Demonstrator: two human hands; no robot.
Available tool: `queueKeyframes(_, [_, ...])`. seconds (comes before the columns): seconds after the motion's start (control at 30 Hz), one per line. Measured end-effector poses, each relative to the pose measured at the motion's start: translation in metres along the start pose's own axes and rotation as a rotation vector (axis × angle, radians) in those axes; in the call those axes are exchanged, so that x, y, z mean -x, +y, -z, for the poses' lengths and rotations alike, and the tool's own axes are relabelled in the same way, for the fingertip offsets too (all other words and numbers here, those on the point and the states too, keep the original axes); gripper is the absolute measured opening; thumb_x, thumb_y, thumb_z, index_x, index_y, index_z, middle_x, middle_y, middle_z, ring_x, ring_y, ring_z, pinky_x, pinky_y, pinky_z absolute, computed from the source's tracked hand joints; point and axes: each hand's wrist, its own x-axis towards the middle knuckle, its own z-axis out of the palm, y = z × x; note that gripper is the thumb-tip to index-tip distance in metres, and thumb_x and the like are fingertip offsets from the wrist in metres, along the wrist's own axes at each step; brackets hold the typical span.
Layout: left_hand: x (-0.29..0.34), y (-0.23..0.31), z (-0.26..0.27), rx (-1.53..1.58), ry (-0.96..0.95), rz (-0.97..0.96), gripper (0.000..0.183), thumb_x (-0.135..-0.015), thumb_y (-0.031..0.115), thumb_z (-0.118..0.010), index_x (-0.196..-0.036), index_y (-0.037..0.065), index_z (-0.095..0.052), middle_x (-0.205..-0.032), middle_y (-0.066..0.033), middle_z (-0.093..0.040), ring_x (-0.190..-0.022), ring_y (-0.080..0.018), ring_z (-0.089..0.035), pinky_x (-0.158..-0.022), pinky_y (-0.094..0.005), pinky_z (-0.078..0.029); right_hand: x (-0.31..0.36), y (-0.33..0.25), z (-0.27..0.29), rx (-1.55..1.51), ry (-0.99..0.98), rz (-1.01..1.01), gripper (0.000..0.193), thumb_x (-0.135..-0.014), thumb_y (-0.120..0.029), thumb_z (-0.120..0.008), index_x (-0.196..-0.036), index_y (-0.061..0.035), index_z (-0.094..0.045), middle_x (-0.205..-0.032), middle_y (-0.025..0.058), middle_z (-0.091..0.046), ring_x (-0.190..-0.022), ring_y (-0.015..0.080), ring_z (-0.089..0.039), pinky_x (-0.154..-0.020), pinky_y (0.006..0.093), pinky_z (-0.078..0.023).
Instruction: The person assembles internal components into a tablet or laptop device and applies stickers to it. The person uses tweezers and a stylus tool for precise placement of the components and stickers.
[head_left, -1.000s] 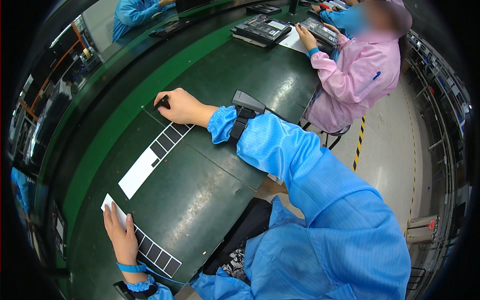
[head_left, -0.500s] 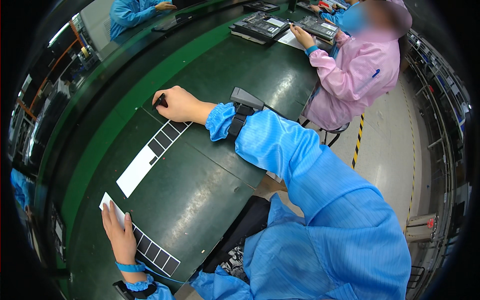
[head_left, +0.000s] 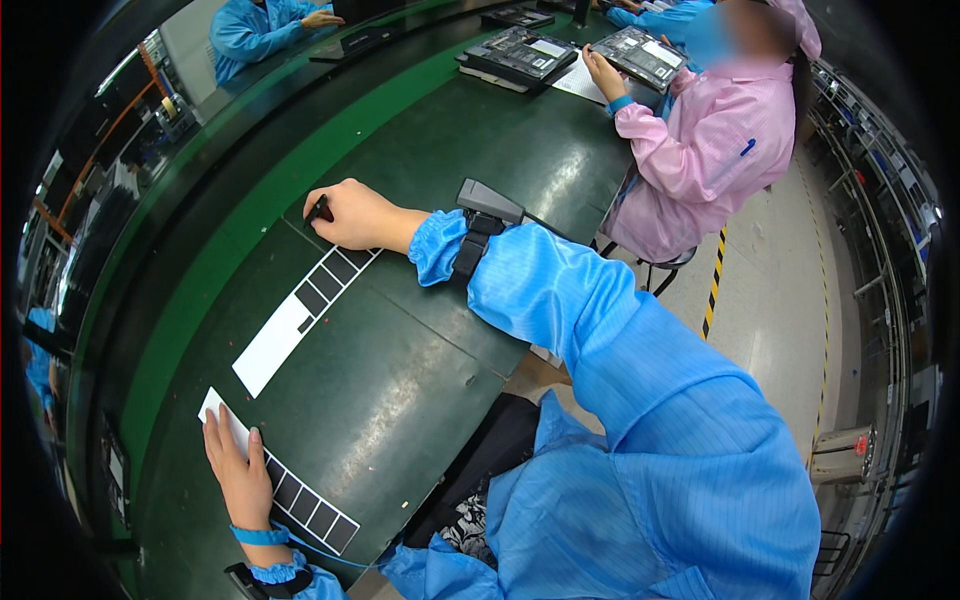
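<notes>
My left hand (head_left: 243,472) lies flat with fingers stretched over a white backing strip (head_left: 213,402). Dark rectangular stickers (head_left: 305,505) in a row show on the part of that strip past the hand. My right hand (head_left: 362,214) is closed at the far end of a second white strip (head_left: 262,358). Between its thumb and fingers sits a small black piece (head_left: 320,210), whose exact kind I cannot make out. Several dark rectangles (head_left: 326,280) and one smaller dark piece remain on this second strip, partly covered by the right wrist.
The strips rest on a green worktable (head_left: 440,300). At its far right a co-worker in pink (head_left: 705,150) holds an opened laptop base (head_left: 640,58); more laptop bases (head_left: 520,55) are stacked beside it. Another person in blue (head_left: 255,40) is across. A blue wrist cord (head_left: 325,553) trails from my left wrist.
My hands stay almost where they were. The co-worker in pink has tilted the laptop base up, and the person across has shifted slightly left.
</notes>
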Motion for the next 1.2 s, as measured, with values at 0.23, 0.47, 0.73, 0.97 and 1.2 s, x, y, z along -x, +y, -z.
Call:
queueKeyframes(0.23, [0.001,0.001,0.000,-0.013,-0.005,0.014,0.053,-0.096,0.023,-0.052,-0.145,0.006,-0.037,-0.152,-0.0196,-0.027,-0.141,-0.0356,-0.025,-0.115,-0.0427,-0.023,0.001,-0.002,-0.001,-0.022,0.012,-0.017,0.020,-0.079,-0.014,-0.058,-0.093,-0.0047,-0.068,-0.083,0.0162,-0.070,-0.077,0.0337,-0.067,-0.073,0.0379,-0.054])
queueKeyframes(0.47, [0.000,0.000,-0.001,-0.010,0.006,-0.003,0.053,-0.096,0.022,-0.052,-0.145,0.006,-0.037,-0.152,-0.0201,-0.028,-0.141,-0.0357,-0.025,-0.115,-0.0428,-0.023,0.000,-0.005,0.001,-0.043,0.015,-0.003,0.018,-0.083,-0.013,-0.058,-0.097,-0.0070,-0.067,-0.084,0.0155,-0.070,-0.078,0.0343,-0.066,-0.073,0.0389,-0.053])
queueKeyframes(0.73, [0.001,-0.002,-0.001,-0.001,0.014,-0.013,0.054,-0.096,0.024,-0.051,-0.145,0.006,-0.037,-0.152,-0.0202,-0.028,-0.141,-0.0362,-0.025,-0.115,-0.0427,-0.023,0.002,-0.008,0.002,-0.040,0.024,0.010,0.017,-0.084,-0.014,-0.058,-0.096,-0.0077,-0.067,-0.083,0.0161,-0.069,-0.078,0.0345,-0.066,-0.073,0.0396,-0.053])
queueKeyframes(0.97, [0.001,-0.001,-0.001,-0.013,0.010,-0.008,0.054,-0.096,0.023,-0.052,-0.145,0.007,-0.037,-0.152,-0.0205,-0.029,-0.140,-0.0367,-0.027,-0.115,-0.0430,-0.023,0.001,-0.001,-0.002,0.002,0.038,-0.003,0.018,-0.083,-0.015,-0.058,-0.096,-0.0062,-0.066,-0.081,0.0180,-0.068,-0.077,0.0361,-0.066,-0.072,0.0409,-0.053])
queueKeyframes(1.2, [0.001,-0.003,-0.002,0.011,0.013,-0.017,0.054,-0.095,0.025,-0.052,-0.144,0.006,-0.038,-0.152,-0.0198,-0.029,-0.141,-0.0377,-0.025,-0.114,-0.0443,-0.023,0.000,-0.003,-0.001,-0.032,0.059,-0.034,0.017,-0.083,-0.012,-0.058,-0.096,-0.0035,-0.064,-0.082,0.0187,-0.069,-0.078,0.0361,-0.066,-0.073,0.0402,-0.054])
